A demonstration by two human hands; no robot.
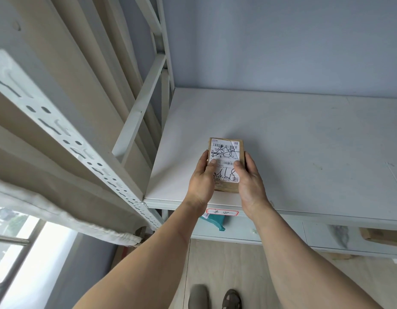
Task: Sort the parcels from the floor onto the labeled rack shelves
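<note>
Both hands, left hand (202, 175) and right hand (248, 177), clamp my parcel (225, 161) between them equally near, its long axis pointing away into the shelf (304, 139), near the front edge

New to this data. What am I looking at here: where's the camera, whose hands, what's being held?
There is no robot: one wide-angle camera on a person's head looks down at their bare arms. The left hand and right hand grip a small brown parcel by its sides, on or just above a white rack shelf. Its shipping label has handwriting. A red-bordered tag is stuck on the shelf's front edge. On the shelf below lie a teal packet and a cardboard box.
</note>
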